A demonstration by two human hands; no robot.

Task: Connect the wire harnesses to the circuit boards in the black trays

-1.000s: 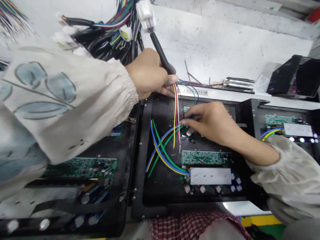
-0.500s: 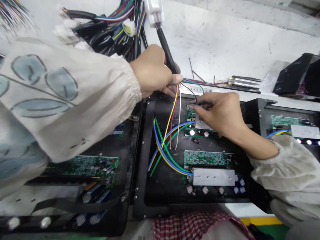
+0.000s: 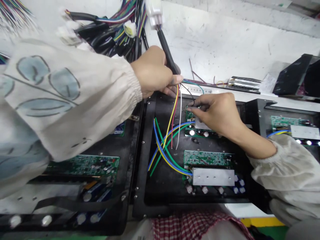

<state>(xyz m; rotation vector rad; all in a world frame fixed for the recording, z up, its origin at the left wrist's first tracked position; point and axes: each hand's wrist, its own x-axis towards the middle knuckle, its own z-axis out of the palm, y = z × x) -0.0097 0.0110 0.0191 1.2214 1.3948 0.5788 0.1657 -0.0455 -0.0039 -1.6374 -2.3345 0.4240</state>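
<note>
My left hand [image 3: 157, 71] is closed around a black-sleeved wire harness [image 3: 166, 48] near the sleeve's lower end. A white plastic connector [image 3: 154, 15] tops the harness. Yellow, red and white wires [image 3: 172, 116] hang from below my left thumb, over an open black case [image 3: 165, 191]. My right hand [image 3: 215, 110] pinches a thin black wire [image 3: 187, 89] of the same harness, above the upper circuit board [image 3: 190, 115], which it partly hides. A lower circuit board [image 3: 210, 158] carries a silver metal plate [image 3: 213, 176]. Blue, yellow and green wires [image 3: 170, 161] run left from both boards.
More wire harnesses [image 3: 107, 36] lie heaped at the back left. Another black case with a board [image 3: 112, 166] is at the left, and one more board [image 3: 282, 121] at the right. A ruler strip [image 3: 197, 89] runs behind the middle case. A black box [image 3: 292, 75] stands back right.
My right hand has shifted slightly left, still pinching the black wire. The left hand keeps its grip on the harness, and the hanging wires have swung slightly.
</note>
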